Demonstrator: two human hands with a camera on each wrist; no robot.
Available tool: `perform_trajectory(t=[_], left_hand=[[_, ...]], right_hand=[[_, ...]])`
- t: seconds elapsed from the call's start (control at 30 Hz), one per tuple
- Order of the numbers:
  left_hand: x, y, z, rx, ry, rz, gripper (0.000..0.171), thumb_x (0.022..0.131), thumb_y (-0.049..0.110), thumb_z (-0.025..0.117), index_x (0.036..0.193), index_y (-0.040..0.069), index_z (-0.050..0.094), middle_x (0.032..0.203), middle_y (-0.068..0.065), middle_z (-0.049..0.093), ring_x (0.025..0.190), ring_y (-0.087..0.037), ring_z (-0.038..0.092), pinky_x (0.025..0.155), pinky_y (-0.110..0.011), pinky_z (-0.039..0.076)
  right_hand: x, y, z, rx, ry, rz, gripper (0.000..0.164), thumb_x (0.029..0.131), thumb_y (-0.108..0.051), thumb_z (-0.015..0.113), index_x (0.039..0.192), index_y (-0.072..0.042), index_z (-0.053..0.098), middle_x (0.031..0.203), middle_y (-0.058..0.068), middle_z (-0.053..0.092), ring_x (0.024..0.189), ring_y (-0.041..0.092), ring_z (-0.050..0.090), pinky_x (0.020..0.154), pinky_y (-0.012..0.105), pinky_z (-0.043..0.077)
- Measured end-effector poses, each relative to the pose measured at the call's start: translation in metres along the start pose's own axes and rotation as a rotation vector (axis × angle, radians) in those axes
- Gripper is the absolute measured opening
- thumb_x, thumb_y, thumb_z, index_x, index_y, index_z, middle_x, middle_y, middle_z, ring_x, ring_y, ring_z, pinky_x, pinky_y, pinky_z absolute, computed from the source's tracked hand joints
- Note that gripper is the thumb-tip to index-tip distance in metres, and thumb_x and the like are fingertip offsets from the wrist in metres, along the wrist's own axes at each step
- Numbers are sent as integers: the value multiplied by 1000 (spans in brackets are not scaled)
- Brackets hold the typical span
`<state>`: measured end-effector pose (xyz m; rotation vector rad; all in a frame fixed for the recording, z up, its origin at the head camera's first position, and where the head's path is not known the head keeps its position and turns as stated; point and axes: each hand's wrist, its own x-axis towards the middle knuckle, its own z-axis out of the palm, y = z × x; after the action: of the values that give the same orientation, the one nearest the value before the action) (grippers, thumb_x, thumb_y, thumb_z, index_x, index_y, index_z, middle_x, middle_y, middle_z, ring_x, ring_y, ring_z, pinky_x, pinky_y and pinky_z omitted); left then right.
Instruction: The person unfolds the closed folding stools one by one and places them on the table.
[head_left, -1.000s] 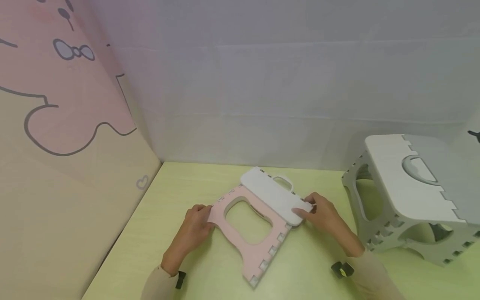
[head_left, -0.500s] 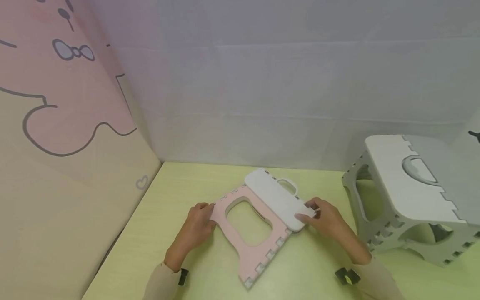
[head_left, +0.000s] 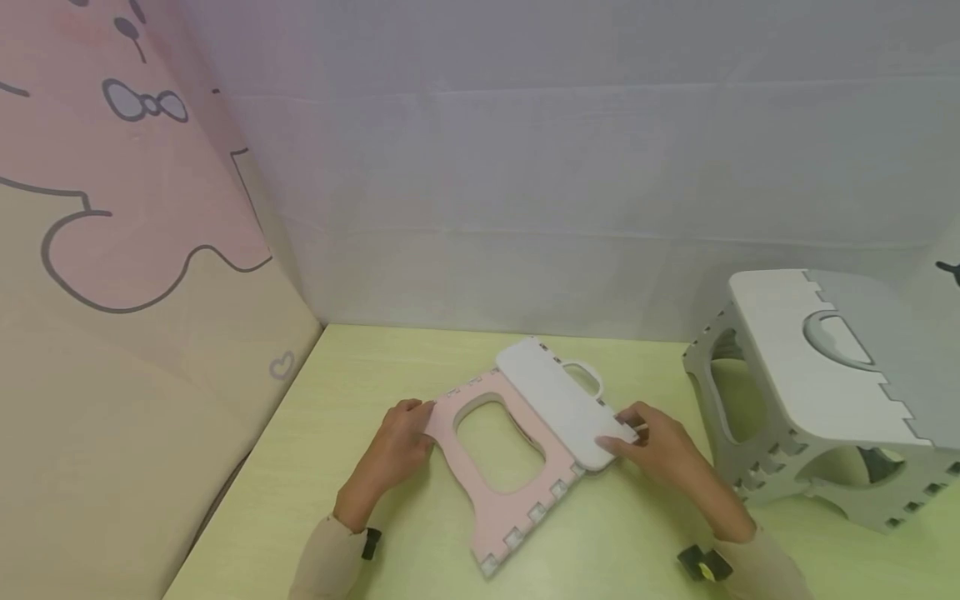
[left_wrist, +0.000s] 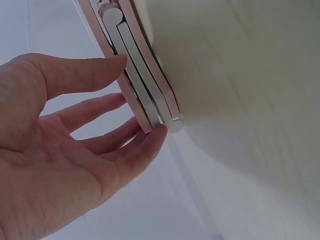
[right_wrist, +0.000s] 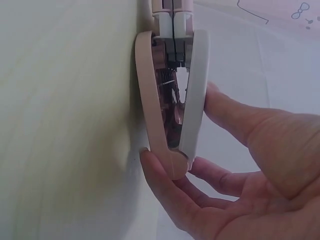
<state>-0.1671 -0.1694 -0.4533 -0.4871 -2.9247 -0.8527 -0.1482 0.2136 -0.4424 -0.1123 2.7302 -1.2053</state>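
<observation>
A pink-and-white folding step stool (head_left: 558,454), folded down, lies low at the middle of a pale yellow-green table (head_left: 405,533), turned diagonally. Its pink leg panel (head_left: 498,507), with a large rounded cutout, faces up. The white seat half (head_left: 555,404) runs along the far right side, and a white loop handle (head_left: 589,369) sticks out beyond it.

The left hand (head_left: 401,437) grips the left edge: the left wrist view shows its thumb against the stacked layers and its other fingers bent about the outer face and end. The right hand (head_left: 652,442) pinches the right corner, thumb on the white seat half, fingers curled beneath. Edge-on in the right wrist view, the white and pink seat halves form a narrow wedge, meeting at the held end. Whether the whole underside touches the table is hard to tell.

The stool's far corner comes right up to the table's back edge, by a pale grey backdrop (head_left: 525,208). A broad stretch of tabletop separates the left hand from a cartoon-printed panel (head_left: 135,250). On the right, only a narrow strip lies between the right hand and an upright grey-and-white folding stool (head_left: 832,396). The pink near corner points towards the person, with tabletop either side.
</observation>
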Motion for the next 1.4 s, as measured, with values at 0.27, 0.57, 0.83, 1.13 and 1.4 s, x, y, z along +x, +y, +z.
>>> perform_trajectory(t=[0.27,0.57,0.83,1.13,1.4], left_hand=[[7,-4,-1,-67,-5,-3,48,84,-14,70,131,-11,62,132,-33,57,125,-50,52,105,-61,45],[12,-4,2,-81,-18,-1,49,84,-14,68,132,-12,60,135,-34,55,127,-51,51,106,-60,44],[14,-4,3,-83,-31,-4,49,85,-14,65,134,-12,59,137,-35,53,129,-50,50,108,-60,43],[18,-6,6,-92,-23,22,47,88,-13,66,135,-11,59,139,-35,52,131,-50,50,108,-60,43],[20,-6,9,-91,-3,45,46,88,-13,64,134,-10,60,139,-35,52,131,-49,50,108,-59,44]], right_hand=[[-7,0,-4,-11,-2,12,48,89,-35,81,114,2,63,114,20,66,100,33,67,80,43,59],[-11,0,-5,-15,-19,30,47,89,-36,81,110,1,62,112,19,66,98,31,67,76,40,59],[-14,2,-4,-21,-29,32,46,88,-37,81,107,-1,61,109,17,67,98,30,66,76,40,59],[-16,1,-6,-48,-33,24,45,90,-36,80,107,0,59,108,18,68,99,32,66,79,43,59],[-17,1,-7,-65,-38,37,47,89,-37,81,106,1,59,107,17,68,99,32,66,78,42,59]])
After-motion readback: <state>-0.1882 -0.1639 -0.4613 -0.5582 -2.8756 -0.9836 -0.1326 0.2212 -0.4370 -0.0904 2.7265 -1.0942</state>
